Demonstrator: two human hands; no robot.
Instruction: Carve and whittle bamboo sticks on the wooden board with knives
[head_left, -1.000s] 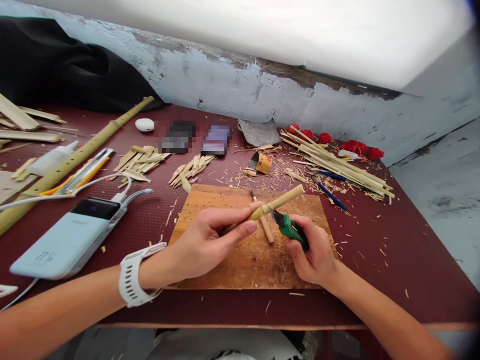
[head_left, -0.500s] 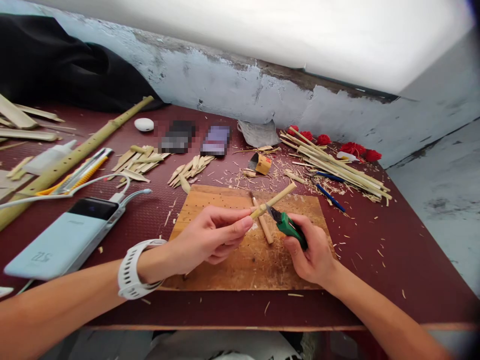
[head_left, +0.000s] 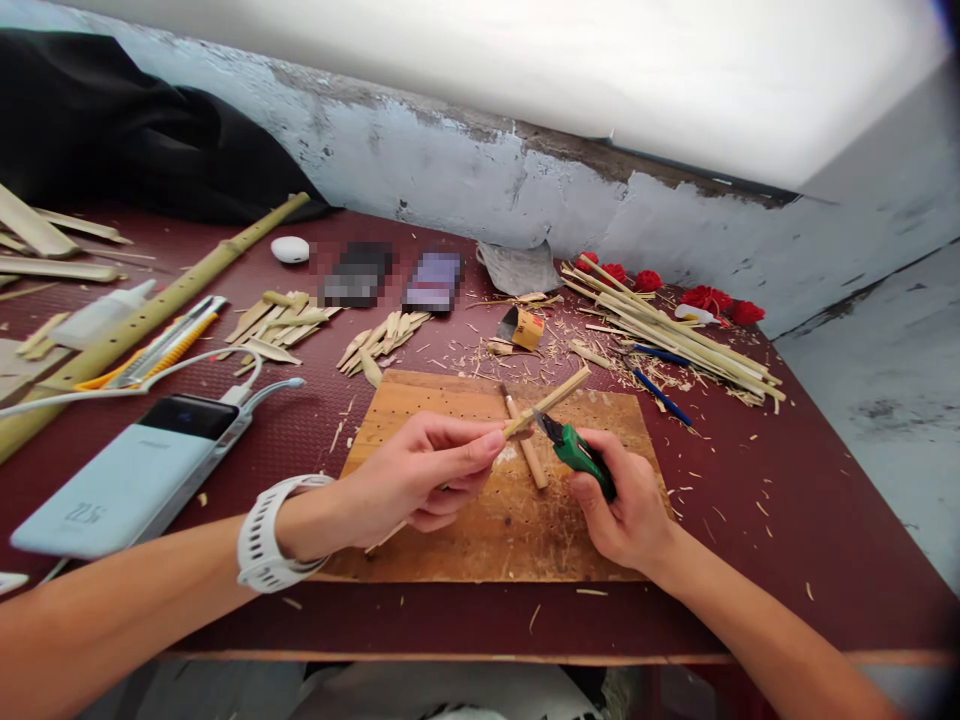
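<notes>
Thumb and fingers of my left hand (head_left: 439,465) pinch a thin bamboo strip (head_left: 559,394), which slants up to the right above a worn wooden board (head_left: 465,540). The strip's lower end shows past the hand near the board's left side. My right hand (head_left: 626,500) is closed around a green utility knife (head_left: 581,455). Its blade touches, or lies very close to, the strip just beyond my left fingertips. Beneath the strip, a wooden-handled tool (head_left: 531,450) rests on the board.
Bamboo strips (head_left: 675,335) and blue-handled tools (head_left: 661,396) lie at the right among shavings. Behind the board are cut bamboo pieces (head_left: 386,340) and a sandpaper roll (head_left: 528,329). Leftward are a power bank (head_left: 127,480), a yellow cutter (head_left: 161,345) and a bamboo flute (head_left: 195,278).
The bamboo strip has turned slightly in my left hand, and its lower end now shows more below the palm. The knife has barely shifted.
</notes>
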